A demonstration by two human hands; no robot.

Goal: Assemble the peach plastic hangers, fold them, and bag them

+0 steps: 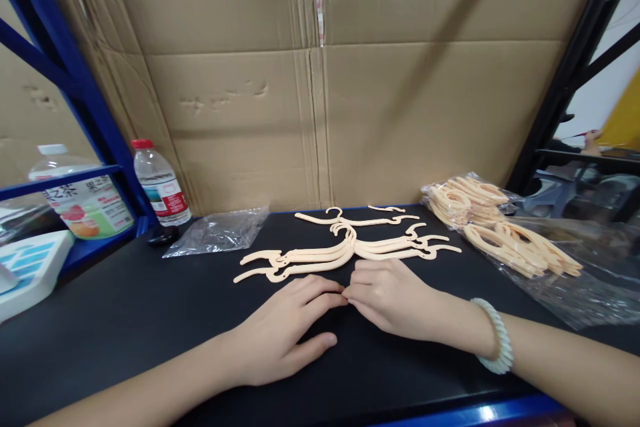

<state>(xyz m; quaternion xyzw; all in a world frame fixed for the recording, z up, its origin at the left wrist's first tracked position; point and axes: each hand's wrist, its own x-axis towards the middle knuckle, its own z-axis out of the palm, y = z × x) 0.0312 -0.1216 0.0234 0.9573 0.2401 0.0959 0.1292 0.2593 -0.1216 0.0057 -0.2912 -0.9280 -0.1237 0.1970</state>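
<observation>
Palm down on the black table, my left hand (287, 337) has its fingers stretched out and its thumb apart, holding nothing. Its fingertips touch those of my right hand (393, 293), whose fingers are curled in; nothing shows in them. A pale beaded bracelet (495, 337) circles the right wrist. Just beyond both hands lie several cream folding hangers (320, 255), spread open and overlapping, hooks pointing away from me. Behind them lies another cream hanger (370, 221), also unfolded. A small cream piece (387, 209) sits near the table's back edge.
At right, clear bags hold folded cream hangers (505, 250). A crumpled clear bag (220, 230), red-capped bottle (160, 187) and larger labelled bottle (85, 197) are at left, beside a white-and-blue object (35, 270). Cardboard (240, 113) walls the back. A person's arm (593, 143) shows far right.
</observation>
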